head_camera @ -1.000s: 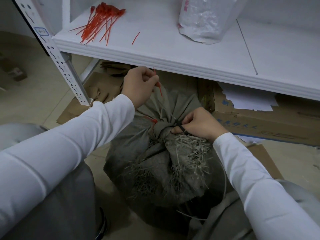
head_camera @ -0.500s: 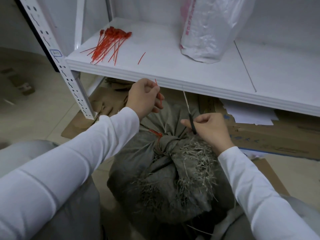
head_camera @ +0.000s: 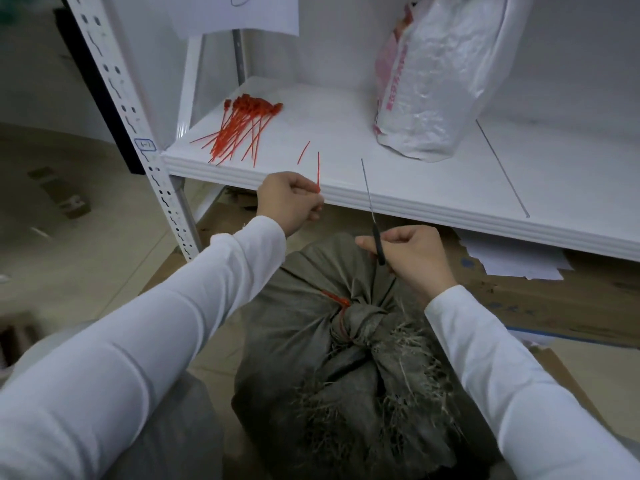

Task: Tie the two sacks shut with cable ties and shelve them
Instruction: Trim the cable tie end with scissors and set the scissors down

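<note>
A grey-green woven sack (head_camera: 349, 386) stands on the floor between my arms, its neck bunched and bound by a red cable tie (head_camera: 341, 313). My left hand (head_camera: 289, 200) is raised to the shelf edge and pinches a short red strip of cable tie (head_camera: 318, 171) that points upward. My right hand (head_camera: 410, 258) is above the sack's top and grips thin scissors (head_camera: 372, 213) with a black handle, blades pointing up. A white plastic sack (head_camera: 433, 81) with pink print stands upright on the white shelf (head_camera: 433, 181).
A pile of red cable ties (head_camera: 239, 129) lies at the shelf's left end, and one loose red piece (head_camera: 303, 152) lies near its front edge. The white perforated upright (head_camera: 138, 133) stands at left. Flattened cardboard (head_camera: 540, 299) and white paper (head_camera: 512, 261) lie under the shelf.
Both hands have risen from the sack's neck toward the shelf edge. My left hand carries the cut red strip up; my right lifted the scissors away from the tie.
</note>
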A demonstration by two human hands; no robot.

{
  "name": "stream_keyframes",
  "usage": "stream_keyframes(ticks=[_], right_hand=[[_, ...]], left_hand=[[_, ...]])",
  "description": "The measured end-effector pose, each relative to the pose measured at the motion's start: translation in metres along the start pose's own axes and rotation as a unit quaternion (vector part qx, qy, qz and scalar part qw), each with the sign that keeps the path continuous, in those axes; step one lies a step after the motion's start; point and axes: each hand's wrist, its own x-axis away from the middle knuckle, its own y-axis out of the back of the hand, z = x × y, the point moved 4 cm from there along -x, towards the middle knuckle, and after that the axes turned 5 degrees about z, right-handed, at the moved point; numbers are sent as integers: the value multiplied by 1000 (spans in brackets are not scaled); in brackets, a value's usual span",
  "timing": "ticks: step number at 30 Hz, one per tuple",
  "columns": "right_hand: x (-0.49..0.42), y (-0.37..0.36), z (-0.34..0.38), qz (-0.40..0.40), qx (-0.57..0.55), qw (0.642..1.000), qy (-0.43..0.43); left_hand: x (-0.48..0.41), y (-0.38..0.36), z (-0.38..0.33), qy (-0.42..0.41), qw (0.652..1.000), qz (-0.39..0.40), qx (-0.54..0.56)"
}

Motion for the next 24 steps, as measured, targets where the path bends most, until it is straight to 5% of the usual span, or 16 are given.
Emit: stream_keyframes(ticks=[9, 24], right_hand=[[-56, -32, 26, 9, -17, 1000, -15], [-131, -57, 41, -64, 133, 989, -5]], left_hand=[[-68, 21, 0, 7, 995, -51, -91], [-156, -2, 10, -48, 933, -82, -347]])
